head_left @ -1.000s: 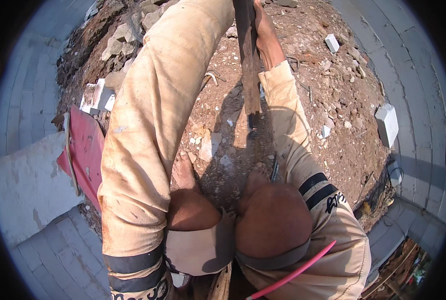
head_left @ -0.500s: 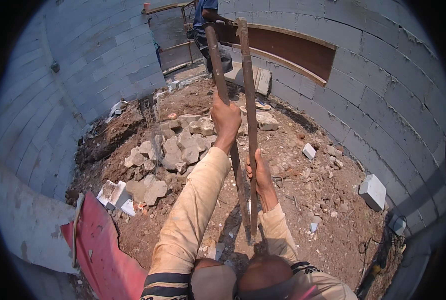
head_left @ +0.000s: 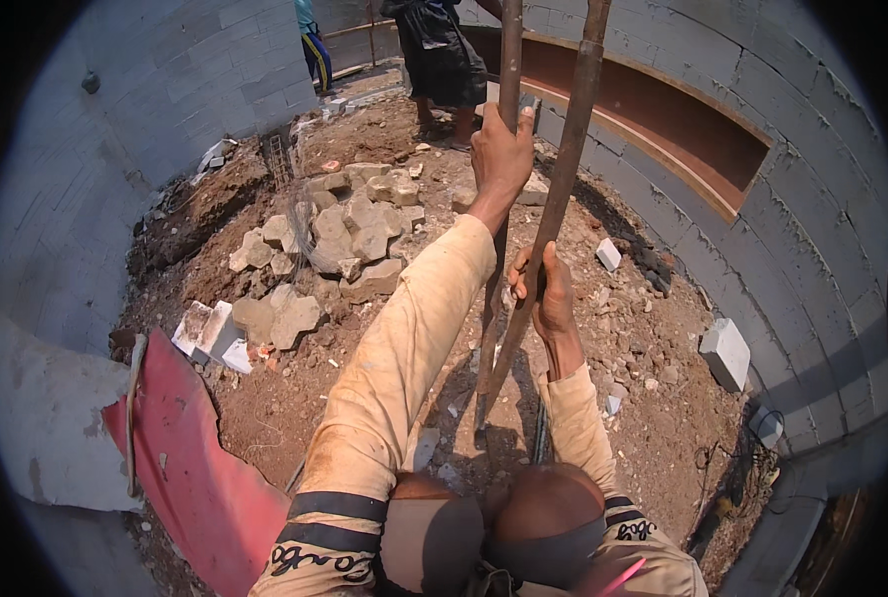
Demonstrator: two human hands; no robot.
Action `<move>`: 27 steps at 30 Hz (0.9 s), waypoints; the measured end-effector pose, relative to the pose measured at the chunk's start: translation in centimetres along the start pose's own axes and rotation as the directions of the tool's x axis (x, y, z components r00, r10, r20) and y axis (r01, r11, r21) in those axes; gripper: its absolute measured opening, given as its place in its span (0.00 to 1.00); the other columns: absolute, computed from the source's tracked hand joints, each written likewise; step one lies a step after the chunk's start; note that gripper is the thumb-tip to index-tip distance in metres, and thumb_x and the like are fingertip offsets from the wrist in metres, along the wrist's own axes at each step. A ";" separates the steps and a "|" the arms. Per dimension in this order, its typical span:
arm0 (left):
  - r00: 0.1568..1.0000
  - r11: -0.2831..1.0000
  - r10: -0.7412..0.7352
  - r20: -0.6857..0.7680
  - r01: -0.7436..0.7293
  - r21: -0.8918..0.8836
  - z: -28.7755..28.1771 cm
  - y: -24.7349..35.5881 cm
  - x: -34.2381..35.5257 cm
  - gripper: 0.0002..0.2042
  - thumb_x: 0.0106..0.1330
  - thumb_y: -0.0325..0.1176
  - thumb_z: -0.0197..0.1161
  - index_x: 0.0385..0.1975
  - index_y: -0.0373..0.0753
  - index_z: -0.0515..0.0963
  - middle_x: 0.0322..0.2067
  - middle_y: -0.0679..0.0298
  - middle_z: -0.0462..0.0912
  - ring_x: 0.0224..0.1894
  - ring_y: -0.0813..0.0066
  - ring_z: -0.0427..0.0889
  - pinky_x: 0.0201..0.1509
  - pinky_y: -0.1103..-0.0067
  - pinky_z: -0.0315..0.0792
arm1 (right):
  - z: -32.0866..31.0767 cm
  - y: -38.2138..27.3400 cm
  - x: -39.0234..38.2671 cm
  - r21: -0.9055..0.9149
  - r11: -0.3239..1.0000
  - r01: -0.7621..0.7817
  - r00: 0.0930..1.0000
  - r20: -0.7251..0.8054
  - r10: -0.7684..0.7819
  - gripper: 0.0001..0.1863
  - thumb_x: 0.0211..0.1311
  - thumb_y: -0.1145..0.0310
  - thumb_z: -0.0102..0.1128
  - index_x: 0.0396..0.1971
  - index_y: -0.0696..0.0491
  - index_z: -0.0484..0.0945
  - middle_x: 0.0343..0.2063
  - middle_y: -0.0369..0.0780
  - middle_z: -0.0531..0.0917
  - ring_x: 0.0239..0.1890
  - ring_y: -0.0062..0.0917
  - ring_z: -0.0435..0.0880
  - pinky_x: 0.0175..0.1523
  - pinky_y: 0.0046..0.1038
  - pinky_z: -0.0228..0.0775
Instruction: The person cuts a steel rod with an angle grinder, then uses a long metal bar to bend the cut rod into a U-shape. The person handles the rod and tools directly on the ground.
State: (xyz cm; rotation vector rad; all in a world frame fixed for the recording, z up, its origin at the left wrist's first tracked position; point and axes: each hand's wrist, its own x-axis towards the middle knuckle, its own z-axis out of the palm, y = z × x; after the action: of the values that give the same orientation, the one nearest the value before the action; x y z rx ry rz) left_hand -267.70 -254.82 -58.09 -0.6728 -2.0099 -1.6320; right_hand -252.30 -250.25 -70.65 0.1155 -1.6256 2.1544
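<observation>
My left hand (head_left: 501, 159) grips a long brown, rusty metal pole (head_left: 509, 65) in the upper middle of the view. My right hand (head_left: 551, 298) is lower down, wrapped round a second pole (head_left: 569, 149) that leans further to the right. The two poles spread apart upward and come close together at their lower ends, near the dirt ground between my knees and the rubble. Both my forearms reach forward in stained beige sleeves, and my knees show at the bottom edge.
Broken pavers (head_left: 359, 229) lie ahead beside tangled wire. A red bent sheet (head_left: 175, 438) lies left, white blocks (head_left: 724, 353) right. A person in dark shorts (head_left: 444, 60) stands beyond the poles, another person (head_left: 312, 45) farther back. Grey block walls (head_left: 817, 259) surround the dirt, with a wood-lined recess (head_left: 663, 139).
The view has lifted since a second ago, bringing walls and people in. Since half a second ago, the poles' tops have swung right and my hands sit higher and further right in the picture.
</observation>
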 end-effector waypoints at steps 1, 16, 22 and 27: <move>1.000 1.000 -0.010 -0.024 0.010 0.013 0.4 -0.8 0.1 0.19 0.72 0.43 0.63 0.47 0.32 0.73 0.35 0.41 0.86 0.41 0.36 0.84 0.46 0.53 0.75 | -0.6 -0.1 0.8 0.025 0.999 0.027 0.999 0.029 -0.028 0.33 0.77 0.36 0.43 0.49 0.55 0.77 0.25 0.38 0.83 0.20 0.16 0.76 0.29 0.21 0.71; 0.987 0.975 0.019 -0.157 0.016 0.221 2.4 -2.2 0.5 0.18 0.70 0.43 0.63 0.45 0.32 0.79 0.38 0.41 0.86 0.44 0.39 0.86 0.51 0.54 0.77 | 0.4 -13.1 14.5 0.169 0.985 -0.024 0.970 0.243 -0.018 0.20 0.69 0.51 0.68 0.22 0.40 0.69 0.14 0.24 0.69 0.15 0.10 0.67 0.21 0.15 0.60; 0.993 0.981 -0.039 -0.108 0.059 0.184 2.8 0.8 -0.4 0.14 0.68 0.34 0.60 0.46 0.31 0.77 0.37 0.36 0.85 0.44 0.36 0.85 0.49 0.52 0.78 | 2.6 -16.9 7.7 0.347 0.937 -0.044 0.989 0.148 -0.009 0.19 0.70 0.52 0.67 0.22 0.40 0.70 0.14 0.23 0.69 0.14 0.10 0.65 0.21 0.14 0.59; 0.993 0.978 -0.029 -0.111 0.051 0.200 2.1 2.6 -1.1 0.14 0.67 0.31 0.57 0.47 0.29 0.76 0.39 0.34 0.85 0.46 0.34 0.85 0.51 0.51 0.78 | 1.5 -20.6 -3.3 0.172 0.937 0.304 0.938 0.117 -0.326 0.20 0.76 0.47 0.54 0.34 0.49 0.75 0.22 0.31 0.76 0.23 0.15 0.72 0.33 0.21 0.66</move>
State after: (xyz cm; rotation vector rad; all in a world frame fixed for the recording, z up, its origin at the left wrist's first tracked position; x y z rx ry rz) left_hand -265.28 -252.38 -57.27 -0.4629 -2.0860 -1.4274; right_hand -241.58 -248.17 -52.76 0.5536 -1.4020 2.0510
